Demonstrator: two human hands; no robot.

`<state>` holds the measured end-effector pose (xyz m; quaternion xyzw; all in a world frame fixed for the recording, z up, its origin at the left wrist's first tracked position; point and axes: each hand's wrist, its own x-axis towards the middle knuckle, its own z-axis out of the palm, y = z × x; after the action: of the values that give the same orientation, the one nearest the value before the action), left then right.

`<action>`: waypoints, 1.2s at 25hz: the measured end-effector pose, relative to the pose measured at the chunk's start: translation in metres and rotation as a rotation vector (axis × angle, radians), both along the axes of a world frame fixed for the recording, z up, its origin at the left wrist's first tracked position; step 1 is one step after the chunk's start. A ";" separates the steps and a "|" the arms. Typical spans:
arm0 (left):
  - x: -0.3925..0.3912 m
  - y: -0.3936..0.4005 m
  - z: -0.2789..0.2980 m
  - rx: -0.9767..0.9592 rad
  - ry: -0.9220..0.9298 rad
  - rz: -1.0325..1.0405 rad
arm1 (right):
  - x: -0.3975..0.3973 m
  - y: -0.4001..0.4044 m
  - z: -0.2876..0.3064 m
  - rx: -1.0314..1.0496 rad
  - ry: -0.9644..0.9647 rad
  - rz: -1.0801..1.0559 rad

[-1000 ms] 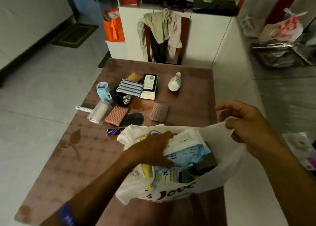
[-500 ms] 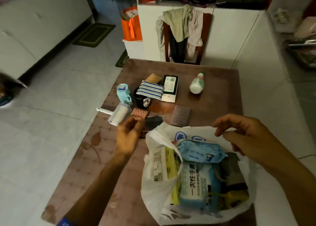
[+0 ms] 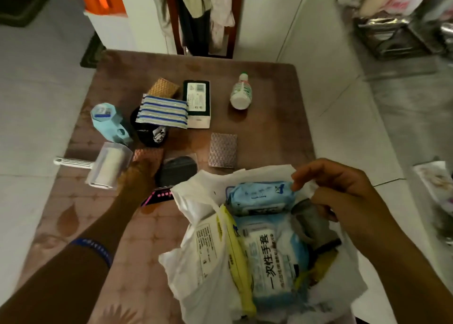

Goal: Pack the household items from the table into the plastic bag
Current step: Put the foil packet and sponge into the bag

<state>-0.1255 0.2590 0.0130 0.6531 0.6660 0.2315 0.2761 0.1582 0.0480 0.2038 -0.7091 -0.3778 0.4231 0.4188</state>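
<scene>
The white plastic bag (image 3: 196, 269) stands open at the table's near edge, holding a blue wipes pack (image 3: 259, 196), a blue-and-white glove pack (image 3: 269, 262) and other packets. My right hand (image 3: 338, 191) pinches the bag's far right rim. My left hand (image 3: 137, 176) reaches forward, and its fingers lie on the near part of a copper-pink scouring pad (image 3: 149, 153). Beside that pad are a lint roller (image 3: 107, 164) to the left and a dark grey pad (image 3: 179, 170) to the right.
Further back on the brown table (image 3: 269, 118) are a light blue dispenser (image 3: 110, 122), a black cup (image 3: 149, 135), blue-striped packets (image 3: 161, 111), a box (image 3: 197, 103), a white bottle (image 3: 241, 93), a tan pad (image 3: 163, 87) and a silver pad (image 3: 223, 149). A black-pink packet (image 3: 159, 196) lies by the bag.
My left hand left the bag, moved left and forward, and came down on the copper-pink pad. My right hand kept hold of the bag's rim. The view tilted down.
</scene>
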 end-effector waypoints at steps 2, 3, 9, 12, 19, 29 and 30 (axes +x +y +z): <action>-0.013 0.008 0.013 -0.071 0.160 -0.045 | -0.002 -0.001 0.007 0.038 0.005 -0.032; -0.019 0.009 0.028 -0.063 0.149 0.006 | -0.002 -0.001 0.011 0.055 0.002 -0.043; 0.030 -0.131 0.179 0.225 -0.109 -0.399 | 0.004 -0.017 0.033 0.134 -0.005 -0.107; 0.086 -0.194 0.183 -0.016 0.013 -0.735 | 0.013 -0.024 0.047 0.178 -0.006 -0.110; 0.064 -0.223 0.144 -0.082 0.483 -0.216 | 0.028 -0.055 0.050 0.275 -0.262 0.023; 0.050 -0.239 0.251 0.078 -0.862 0.025 | 0.007 -0.050 0.077 0.673 -0.728 0.084; 0.048 -0.238 0.247 0.021 -0.901 -0.020 | 0.005 -0.045 0.078 0.524 -0.812 0.179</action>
<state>-0.0777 0.0206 0.2603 0.4962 0.4707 0.4969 0.5342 0.1631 0.0030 0.2819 -0.6524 -0.6637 0.0372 0.3640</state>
